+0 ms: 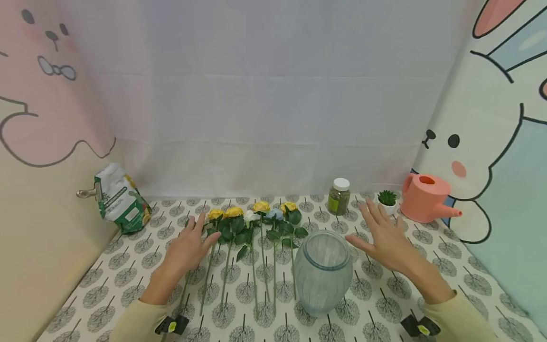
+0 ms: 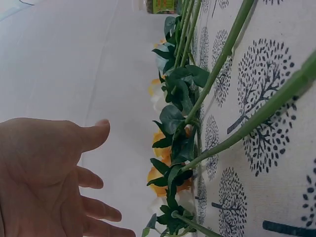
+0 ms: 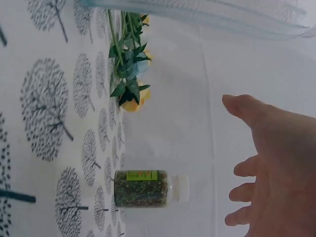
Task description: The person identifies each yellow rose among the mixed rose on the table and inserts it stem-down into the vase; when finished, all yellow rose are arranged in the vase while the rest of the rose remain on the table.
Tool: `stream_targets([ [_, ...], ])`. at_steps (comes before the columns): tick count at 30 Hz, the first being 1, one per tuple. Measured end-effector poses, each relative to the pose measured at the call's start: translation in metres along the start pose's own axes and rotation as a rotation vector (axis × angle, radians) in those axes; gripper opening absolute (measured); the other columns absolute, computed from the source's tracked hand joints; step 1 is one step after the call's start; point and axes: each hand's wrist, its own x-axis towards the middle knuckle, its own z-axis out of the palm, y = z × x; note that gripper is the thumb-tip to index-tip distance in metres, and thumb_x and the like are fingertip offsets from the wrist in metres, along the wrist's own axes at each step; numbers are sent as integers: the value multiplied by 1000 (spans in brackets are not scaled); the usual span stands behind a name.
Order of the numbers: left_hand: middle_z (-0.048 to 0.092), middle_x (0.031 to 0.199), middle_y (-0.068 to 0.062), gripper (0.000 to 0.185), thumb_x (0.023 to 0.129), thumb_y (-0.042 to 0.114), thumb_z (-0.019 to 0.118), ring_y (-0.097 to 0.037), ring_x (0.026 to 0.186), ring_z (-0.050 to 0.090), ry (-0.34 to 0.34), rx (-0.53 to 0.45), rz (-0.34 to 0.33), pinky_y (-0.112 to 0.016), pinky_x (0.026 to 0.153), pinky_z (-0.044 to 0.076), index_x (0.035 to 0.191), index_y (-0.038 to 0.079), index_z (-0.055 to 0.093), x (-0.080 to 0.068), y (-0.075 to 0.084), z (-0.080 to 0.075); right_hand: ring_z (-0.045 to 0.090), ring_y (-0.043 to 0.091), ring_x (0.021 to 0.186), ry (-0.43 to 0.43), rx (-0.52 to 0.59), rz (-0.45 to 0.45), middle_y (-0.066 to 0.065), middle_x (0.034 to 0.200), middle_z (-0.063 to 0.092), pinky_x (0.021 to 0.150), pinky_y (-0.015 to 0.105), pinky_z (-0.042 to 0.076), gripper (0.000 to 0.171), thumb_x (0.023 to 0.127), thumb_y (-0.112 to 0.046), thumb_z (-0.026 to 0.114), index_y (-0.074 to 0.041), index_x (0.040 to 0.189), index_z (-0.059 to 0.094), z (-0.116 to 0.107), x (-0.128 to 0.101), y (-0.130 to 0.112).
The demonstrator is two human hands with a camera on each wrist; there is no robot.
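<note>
Left hand (image 1: 188,249) hovers over the table (image 1: 128,285), palm down, fingers spread, grip wide and holding nothing. It sits just beside the leftmost of the flowers (image 1: 252,223), which lie in a row, stems toward the person, blooms toward the back. Right hand (image 1: 384,240) is likewise flat, grip wide, empty, just right of the glass vase (image 1: 322,273), which stands upright beside the flowers. Behind the right hand: a jar (image 1: 339,196), a small potted plant (image 1: 387,200), a pink watering can (image 1: 425,198). A bag (image 1: 121,198) leans at back left.
</note>
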Motion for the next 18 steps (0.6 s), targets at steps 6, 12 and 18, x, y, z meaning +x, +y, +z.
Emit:
stream_targets([
  [6, 8, 157, -39, 84, 104, 51, 45, -57, 107, 56, -23, -50, -24, -37, 47, 45, 159, 0, 7, 1, 1, -4, 12, 48, 148, 9, 170, -71, 17, 166, 9, 109, 77, 2, 78, 101, -42, 59, -14, 161, 18, -9, -4, -13],
  [12, 9, 158, -36, 87, 104, 55, 42, -56, 108, 56, -32, -73, -49, -48, 62, 54, 159, 0, 3, -2, 2, -4, 22, 41, 147, 18, 416, -168, 9, 163, 25, 106, 75, 25, 59, 106, -22, 51, -27, 159, 26, -20, -9, -26],
  [18, 11, 159, -32, 87, 104, 54, 42, -57, 136, 29, -16, -127, -55, -69, 107, 31, 158, -2, 1, -2, 0, -7, 23, 40, 147, -29, 527, -249, 5, 163, 28, 105, 76, 24, 59, 106, -12, 46, -27, 159, 27, -26, -13, -37],
])
